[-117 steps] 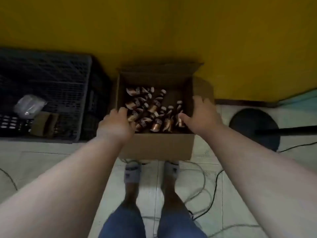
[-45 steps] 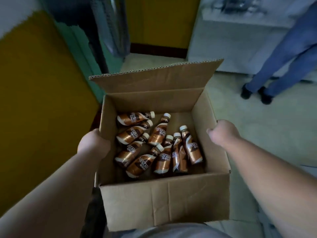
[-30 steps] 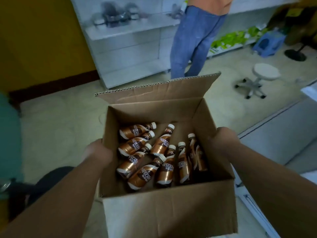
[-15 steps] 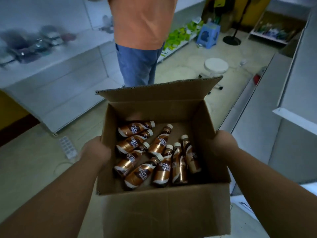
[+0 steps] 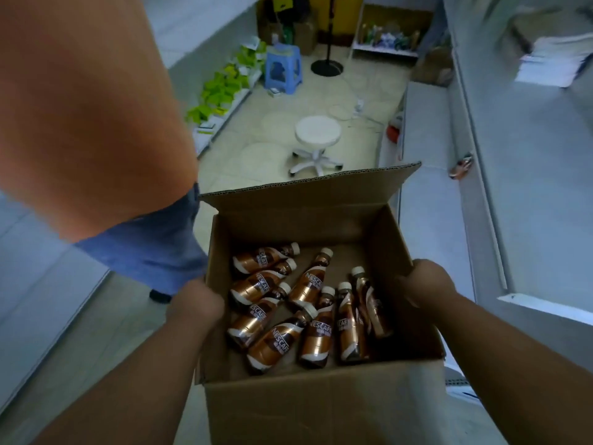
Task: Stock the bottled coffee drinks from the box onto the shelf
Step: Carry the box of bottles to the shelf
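An open cardboard box [image 5: 321, 409] hangs in front of me, carried off the floor. Several brown bottled coffee drinks [image 5: 306, 285] with white caps lie loose on its bottom. My left hand [image 5: 195, 305] grips the box's left wall at the rim. On the opposite side my right hand [image 5: 423, 281] clasps the right wall. The far flap stands up. A white shelf unit [image 5: 526, 175] runs along my right, and one brown bottle [image 5: 462, 167] lies on its edge.
A person in an orange shirt [image 5: 86, 107] and jeans stands very close at my left. A white swivel stool [image 5: 317, 136], a blue plastic stool [image 5: 284, 69] and a black stand base [image 5: 327, 67] sit on the floor ahead. Green packets [image 5: 224, 88] line a low left shelf.
I lifted the box from the floor by the yellow wall and turned with it into the aisle. The person in orange now fills the left of my view.
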Motion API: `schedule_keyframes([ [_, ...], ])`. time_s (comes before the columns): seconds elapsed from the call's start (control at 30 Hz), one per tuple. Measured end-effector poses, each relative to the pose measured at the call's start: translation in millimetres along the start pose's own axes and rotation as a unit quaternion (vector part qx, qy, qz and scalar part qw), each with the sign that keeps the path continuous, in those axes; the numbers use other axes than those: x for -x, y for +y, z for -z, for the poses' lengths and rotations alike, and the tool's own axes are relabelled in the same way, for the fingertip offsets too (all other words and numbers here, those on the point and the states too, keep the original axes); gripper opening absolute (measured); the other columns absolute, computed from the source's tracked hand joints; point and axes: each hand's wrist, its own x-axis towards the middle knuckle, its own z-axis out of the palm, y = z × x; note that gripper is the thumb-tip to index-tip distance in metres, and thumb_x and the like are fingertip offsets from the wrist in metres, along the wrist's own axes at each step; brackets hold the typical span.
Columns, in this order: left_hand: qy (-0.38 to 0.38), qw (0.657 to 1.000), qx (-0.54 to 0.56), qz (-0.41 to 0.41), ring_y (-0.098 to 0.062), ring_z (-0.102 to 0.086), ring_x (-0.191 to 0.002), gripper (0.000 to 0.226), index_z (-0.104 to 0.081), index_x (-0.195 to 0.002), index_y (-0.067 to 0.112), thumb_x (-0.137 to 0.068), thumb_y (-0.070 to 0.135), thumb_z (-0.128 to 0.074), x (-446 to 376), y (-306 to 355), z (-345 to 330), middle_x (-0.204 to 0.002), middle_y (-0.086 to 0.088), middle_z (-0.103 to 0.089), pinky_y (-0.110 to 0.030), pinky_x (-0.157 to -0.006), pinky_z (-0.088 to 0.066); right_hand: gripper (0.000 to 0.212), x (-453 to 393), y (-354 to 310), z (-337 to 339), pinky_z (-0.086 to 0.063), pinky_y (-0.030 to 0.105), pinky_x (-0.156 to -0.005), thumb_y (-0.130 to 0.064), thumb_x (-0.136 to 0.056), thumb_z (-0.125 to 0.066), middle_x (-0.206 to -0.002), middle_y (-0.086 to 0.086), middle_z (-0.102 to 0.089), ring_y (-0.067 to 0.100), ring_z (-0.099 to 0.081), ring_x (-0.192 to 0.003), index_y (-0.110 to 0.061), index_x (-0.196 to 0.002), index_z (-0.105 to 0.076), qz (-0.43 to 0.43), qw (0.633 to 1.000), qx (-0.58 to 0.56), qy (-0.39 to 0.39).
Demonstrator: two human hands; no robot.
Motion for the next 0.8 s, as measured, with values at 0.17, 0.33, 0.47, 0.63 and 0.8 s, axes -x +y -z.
schedule_keyframes([
  [0.17,-0.009,0.997,-0.056,-0.047,-0.030,-0.063,-0.097,0.023,-0.059,-0.110,0.014,-0.089,0.021,-0.059,-114.6,76.6,11.5,-0.106,-0.012,-0.065,-0.038,-0.078,-0.049,0.019,-59.6,-14.5,8.0,-0.038,0.024,-0.052,-0.031,-0.086,-0.063,-0.068,-0.001,-0.055,0.019,-0.057,-0.061,-0.013,-0.092,-0.059,-0.078,0.995,-0.040,0.042],
  [0.33,-0.033,0.993,-0.049,-0.104,-0.031,-0.063,-0.092,0.031,-0.061,-0.114,0.013,-0.085,0.024,-0.063,-197.0,153.4,25.9,-0.105,-0.013,-0.066,-0.034,-0.070,-0.045,0.026,-130.0,-28.3,35.1,-0.044,0.029,-0.064,-0.030,-0.088,-0.061,-0.080,0.006,-0.060,0.026,-0.060,-0.072,-0.008,-0.103,-0.064,-0.135,0.988,-0.030,0.063],
  [0.47,-0.043,0.990,-0.052,-0.125,-0.030,-0.063,-0.086,0.033,-0.063,-0.112,0.014,-0.082,0.027,-0.066,-265.6,218.6,19.1,-0.099,-0.012,-0.067,-0.035,-0.071,-0.049,0.028,-208.2,-35.1,45.6,-0.045,0.030,-0.066,-0.029,-0.088,-0.062,-0.082,0.008,-0.061,0.027,-0.059,-0.073,-0.006,-0.103,-0.066,-0.150,0.985,-0.046,0.074],
  [0.63,-0.037,0.989,-0.028,-0.138,-0.022,-0.058,-0.074,0.024,-0.064,-0.106,0.016,-0.086,0.029,-0.062,-349.4,292.0,17.5,-0.085,-0.004,-0.062,-0.032,-0.063,-0.043,0.026,-323.6,-61.4,72.9,-0.046,0.031,-0.070,-0.028,-0.089,-0.061,-0.096,0.013,-0.067,0.031,-0.063,-0.085,-0.008,-0.106,-0.063,-0.146,0.985,-0.055,0.074],
  [0.8,-0.020,0.986,-0.021,-0.162,-0.019,-0.053,-0.075,0.022,-0.062,-0.110,0.015,-0.089,0.021,-0.060,-430.0,360.9,30.5,-0.083,0.000,-0.056,-0.032,-0.066,-0.039,0.023,-418.7,-99.7,110.3,-0.045,0.032,-0.066,-0.028,-0.088,-0.060,-0.087,0.009,-0.063,0.029,-0.061,-0.077,-0.010,-0.102,-0.064,-0.154,0.983,-0.071,0.076],
])
